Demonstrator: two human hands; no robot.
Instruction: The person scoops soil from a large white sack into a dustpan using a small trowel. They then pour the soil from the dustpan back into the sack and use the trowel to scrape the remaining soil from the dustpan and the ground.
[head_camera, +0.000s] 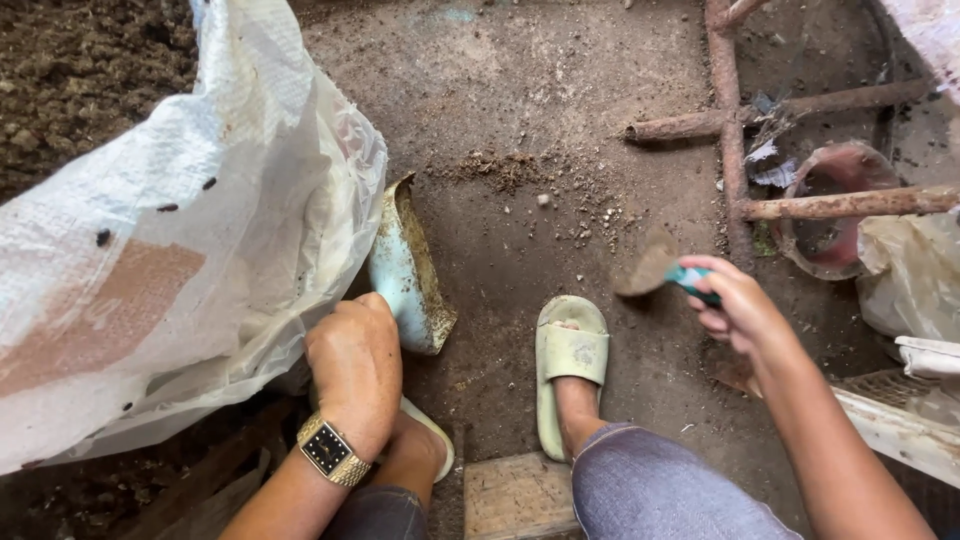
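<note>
- Head view: the right hand (738, 305) is closed around the teal handle of a small trowel (665, 272), whose soil-caked blade points left and hangs above the dirt floor (560, 130), clear of it.
- The left hand (355, 365), with a gold square-faced wristwatch (330, 450) on its wrist, is curled shut at the lower edge of a large white woven sack (170, 250); a fold of the sack seems to be pinched, though the fingers are hidden behind the knuckles.
- Just beside the left hand, a pale blue curved scoop-like piece (405, 275) lies on the floor, its rim crusted with soil and touching the sack.
- Both feet are seen in pale green slippers (568, 360); the right one rests between the scoop and the trowel.
- Loose soil crumbs (500, 170) are scattered further up the floor.
- Rusty metal bars (730, 130) cross at the right, with a reddish pot (835, 205) behind them and a clear plastic bag (910, 270) near the edge.
- As a judgement: the trowel is best kept level so that clinging soil is not shed, and the sack mouth should be held wide and steady while the blade is brought across.
</note>
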